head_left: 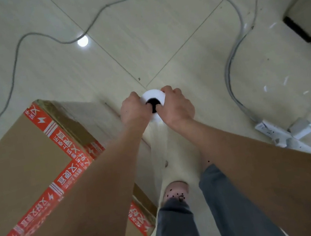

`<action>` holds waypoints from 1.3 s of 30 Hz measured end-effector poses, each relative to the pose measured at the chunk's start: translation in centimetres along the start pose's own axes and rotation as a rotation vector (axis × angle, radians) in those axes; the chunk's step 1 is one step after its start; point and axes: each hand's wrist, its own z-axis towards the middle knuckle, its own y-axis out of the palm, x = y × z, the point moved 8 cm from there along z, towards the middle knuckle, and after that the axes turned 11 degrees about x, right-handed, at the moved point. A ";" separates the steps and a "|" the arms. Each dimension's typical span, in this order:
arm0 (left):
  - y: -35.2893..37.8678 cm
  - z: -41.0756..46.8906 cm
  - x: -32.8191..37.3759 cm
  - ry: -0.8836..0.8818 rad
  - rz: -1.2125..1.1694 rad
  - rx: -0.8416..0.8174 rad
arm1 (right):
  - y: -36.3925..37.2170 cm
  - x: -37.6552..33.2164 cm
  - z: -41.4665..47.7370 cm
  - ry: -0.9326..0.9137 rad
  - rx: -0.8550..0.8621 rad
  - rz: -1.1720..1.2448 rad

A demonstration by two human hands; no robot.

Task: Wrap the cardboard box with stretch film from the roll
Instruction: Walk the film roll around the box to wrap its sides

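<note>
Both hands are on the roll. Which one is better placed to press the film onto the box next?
Probably the left hand: it grips the roll on the side facing the box, which stands to the person's left. The right hand would have to cross over the roll.

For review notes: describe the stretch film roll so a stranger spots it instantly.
Start at the big red-taped cardboard box, lower left. Just right of its far corner, the left hand and right hand grip the roll: a white cylinder seen end-on with a dark core, film trailing toward the person. The grey cable and white power strip lie on the floor.
</note>
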 end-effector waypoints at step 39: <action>-6.3 8.6 -6.9 -0.464 -0.396 0.145 | 3.9 -13.4 6.6 0.054 -0.266 0.153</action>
